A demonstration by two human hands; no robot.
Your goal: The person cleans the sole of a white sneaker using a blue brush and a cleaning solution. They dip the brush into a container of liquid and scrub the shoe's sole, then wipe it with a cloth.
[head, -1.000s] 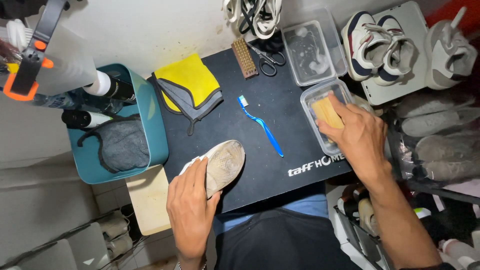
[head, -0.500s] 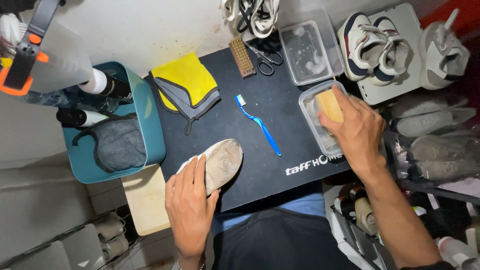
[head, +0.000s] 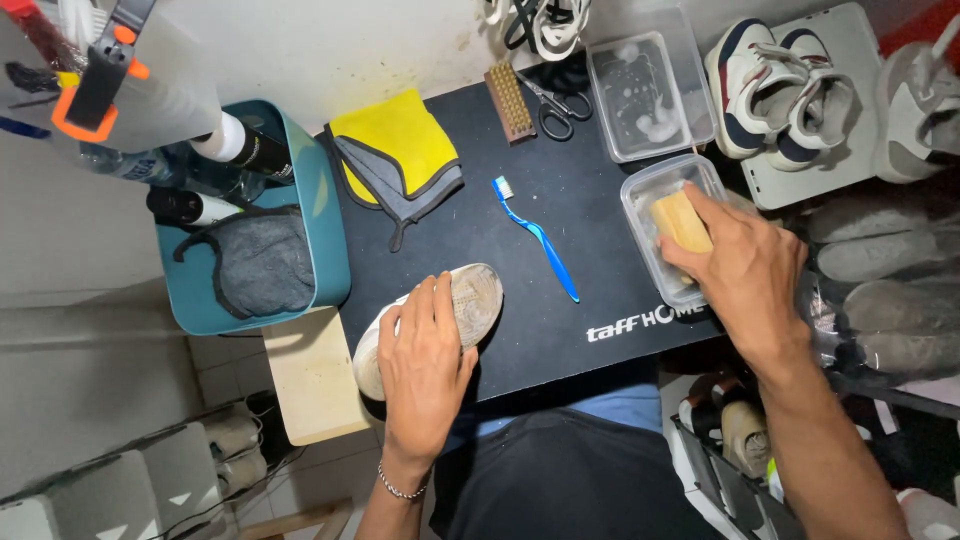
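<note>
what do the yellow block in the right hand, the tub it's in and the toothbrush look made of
Block: looks like sponge or a soap bar, matte tan-yellow with soft edges; the picture leaves it open. The right hand grips it.
Tub: clear, thin plastic, since the dark mat shows through its walls.
Toothbrush: glossy blue plastic handle, pale bristles.

Light falls from above, bright on the pale wall beyond the grips and dim below and to the right of them. The black desk (head: pixel 560 300) shows no glare. Focus is sharp; edges bend slightly.
</note>
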